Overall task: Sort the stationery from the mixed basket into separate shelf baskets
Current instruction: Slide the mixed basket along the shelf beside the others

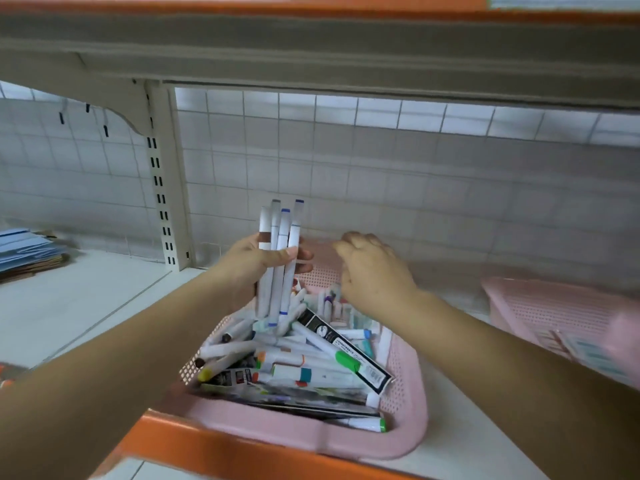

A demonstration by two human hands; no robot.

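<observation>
**Markers gathered over the mixed basket**

From the head view we see the left hand [258, 266] wrapped round a bundle of white markers [282, 230], thumb across them, held upright above the pink mixed basket [263, 426] on the shelf [69, 306]. The right hand [375, 273] hovers over the basket's far end, fingers curled downward. We cannot tell whether it holds anything. A second pink basket [540, 306] sits well to the right.

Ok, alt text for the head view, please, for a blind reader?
The left hand grips several white markers upright above a pink basket of mixed markers on a shelf. The right hand, fingers curled, hovers over its far end; a second pink basket sits further right.
</observation>
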